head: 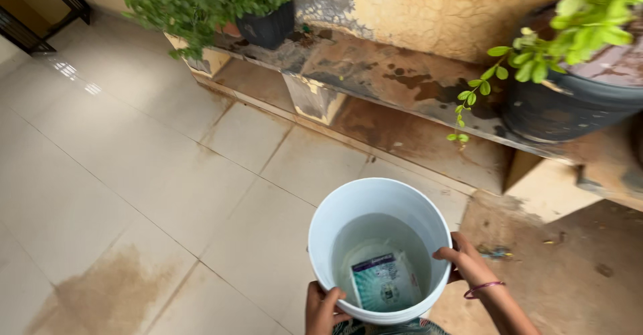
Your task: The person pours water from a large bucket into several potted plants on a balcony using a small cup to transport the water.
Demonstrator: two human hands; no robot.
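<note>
A white plastic bucket (pixel 341 208) hangs over the tiled floor at the bottom middle of the head view. My left hand (pixel 321 308) grips its near rim and my right hand (pixel 465 261), with a thin bracelet on the wrist, grips the right rim. Inside the bucket stands a little water, with a small flat packet (pixel 385 281), white and teal with a dark band, lying at the bottom.
A stained concrete ledge (pixel 375 67) runs along the cracked wall, holding a dark pot with a leafy plant (pixel 268 23) at the left and a larger black pot (pixel 569 104) at the right. Beige floor tiles (pixel 134 174) spread left, with a brown stain near the bottom.
</note>
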